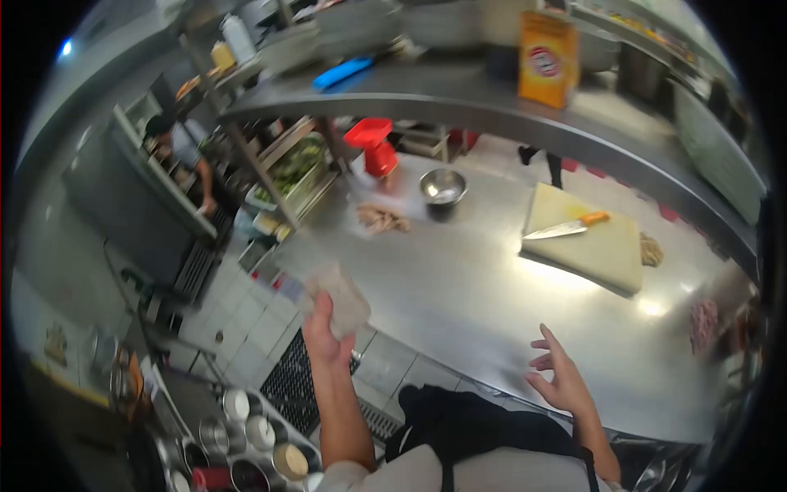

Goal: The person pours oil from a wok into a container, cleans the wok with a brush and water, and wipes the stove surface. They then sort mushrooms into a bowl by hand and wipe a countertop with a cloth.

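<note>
My left hand (325,338) is closed around a pale, greyish flat object (348,300), blurred, perhaps a folded cloth or a packet. It is held up by the left part of the steel table (443,303). Over the table's front edge hovers my right hand (563,379), fingers apart and nothing in it. On a yellowish cutting board (584,254) lies a knife with an orange handle (594,219). Pieces of pale raw meat (382,218) rest at the far left of the table, near a metal bowl (443,189) and a red kitchen scale (375,149).
An overhead steel shelf (443,100) bears an orange box (548,61) and a blue object (343,74). Pots and containers (262,432) stand at lower left. Another person (187,152) leans by a refrigerator (123,197). A black mat (295,377) covers part of the floor.
</note>
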`<move>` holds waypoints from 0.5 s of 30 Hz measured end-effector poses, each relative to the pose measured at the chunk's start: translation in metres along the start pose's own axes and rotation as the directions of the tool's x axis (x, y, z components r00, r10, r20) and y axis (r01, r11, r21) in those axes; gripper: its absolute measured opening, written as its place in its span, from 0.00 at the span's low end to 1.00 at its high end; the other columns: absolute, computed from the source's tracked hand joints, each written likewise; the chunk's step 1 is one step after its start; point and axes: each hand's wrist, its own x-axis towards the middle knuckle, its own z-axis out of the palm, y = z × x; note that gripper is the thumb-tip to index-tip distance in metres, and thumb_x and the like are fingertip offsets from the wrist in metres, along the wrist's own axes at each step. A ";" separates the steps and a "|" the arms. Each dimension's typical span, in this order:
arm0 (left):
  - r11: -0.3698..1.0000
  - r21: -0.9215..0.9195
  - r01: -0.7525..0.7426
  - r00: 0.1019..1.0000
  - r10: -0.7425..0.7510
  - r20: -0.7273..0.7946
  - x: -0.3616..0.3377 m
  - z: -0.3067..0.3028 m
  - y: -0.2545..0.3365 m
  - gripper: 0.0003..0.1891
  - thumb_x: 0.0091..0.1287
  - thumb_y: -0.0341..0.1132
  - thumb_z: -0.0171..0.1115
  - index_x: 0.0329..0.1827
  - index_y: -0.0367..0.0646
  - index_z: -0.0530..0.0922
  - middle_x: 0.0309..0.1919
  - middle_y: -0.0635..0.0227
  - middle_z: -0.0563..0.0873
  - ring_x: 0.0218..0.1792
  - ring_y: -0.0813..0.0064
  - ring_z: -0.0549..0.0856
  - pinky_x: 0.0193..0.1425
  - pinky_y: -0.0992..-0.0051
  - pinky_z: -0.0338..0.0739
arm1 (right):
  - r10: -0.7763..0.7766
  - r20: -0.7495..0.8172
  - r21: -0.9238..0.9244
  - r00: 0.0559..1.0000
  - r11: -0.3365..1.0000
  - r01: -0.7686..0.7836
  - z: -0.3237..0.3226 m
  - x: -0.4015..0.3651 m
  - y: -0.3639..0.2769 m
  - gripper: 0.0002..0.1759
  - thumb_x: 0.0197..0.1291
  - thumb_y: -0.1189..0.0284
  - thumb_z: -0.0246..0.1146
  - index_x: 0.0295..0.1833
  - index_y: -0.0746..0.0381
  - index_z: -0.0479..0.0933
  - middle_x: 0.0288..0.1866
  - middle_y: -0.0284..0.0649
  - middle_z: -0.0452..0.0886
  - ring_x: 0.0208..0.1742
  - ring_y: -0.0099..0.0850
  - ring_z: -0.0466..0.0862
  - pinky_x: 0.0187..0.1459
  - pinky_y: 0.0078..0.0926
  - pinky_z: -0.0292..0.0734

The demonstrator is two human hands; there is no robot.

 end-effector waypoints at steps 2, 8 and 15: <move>0.995 -0.073 -0.061 0.998 0.059 -0.025 0.020 -0.003 0.023 0.28 0.74 0.39 0.61 0.72 0.37 0.66 0.63 0.62 0.80 0.63 0.65 0.80 0.69 0.63 0.73 | -0.026 0.083 -0.110 0.996 0.993 0.035 -0.003 0.001 -0.006 0.47 0.58 0.71 0.71 0.80 0.59 0.56 0.63 0.49 0.75 0.47 0.37 0.85 0.37 0.29 0.82; 0.976 -0.103 -0.190 0.953 0.158 -0.260 0.079 -0.091 0.039 0.25 0.75 0.42 0.60 0.69 0.38 0.70 0.62 0.62 0.80 0.62 0.66 0.80 0.69 0.64 0.73 | -0.190 0.113 -0.197 0.975 0.958 0.209 0.009 0.037 -0.059 0.47 0.50 0.66 0.78 0.76 0.61 0.64 0.59 0.48 0.78 0.44 0.37 0.86 0.42 0.31 0.82; 0.962 0.021 -0.274 0.940 0.272 -0.205 0.169 -0.217 0.102 0.28 0.76 0.44 0.58 0.73 0.36 0.67 0.65 0.59 0.77 0.64 0.65 0.78 0.68 0.65 0.74 | -0.621 -0.053 -0.714 0.782 0.571 0.405 -0.010 0.123 -0.325 0.32 0.57 0.63 0.71 0.63 0.67 0.73 0.52 0.49 0.81 0.49 0.37 0.83 0.52 0.32 0.76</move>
